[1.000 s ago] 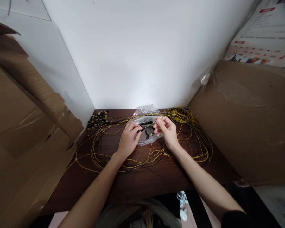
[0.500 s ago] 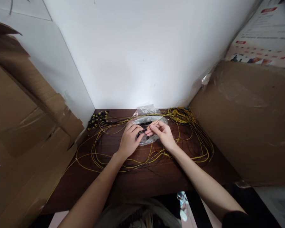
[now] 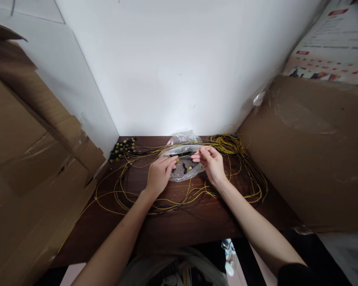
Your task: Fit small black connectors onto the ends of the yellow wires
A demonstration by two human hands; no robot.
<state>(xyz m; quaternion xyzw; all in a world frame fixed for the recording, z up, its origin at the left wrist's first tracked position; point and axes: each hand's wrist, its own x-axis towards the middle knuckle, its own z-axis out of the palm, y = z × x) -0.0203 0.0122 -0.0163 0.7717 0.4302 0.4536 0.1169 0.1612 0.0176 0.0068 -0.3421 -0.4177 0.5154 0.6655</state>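
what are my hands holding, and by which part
Right hand: seemingly a thin yellowish wire, pinched between thumb and fingers, exact spot unclear. Left hand: too small to tell.

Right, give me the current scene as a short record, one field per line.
left hand: at the bag's left side, grip unclear
right hand: fingertips together, apparently on a thin wire
bag: clear plastic, small dark parts inside
yellow wires: coiled at right, looped around the bag
surface: dark brown
sides: cardboard
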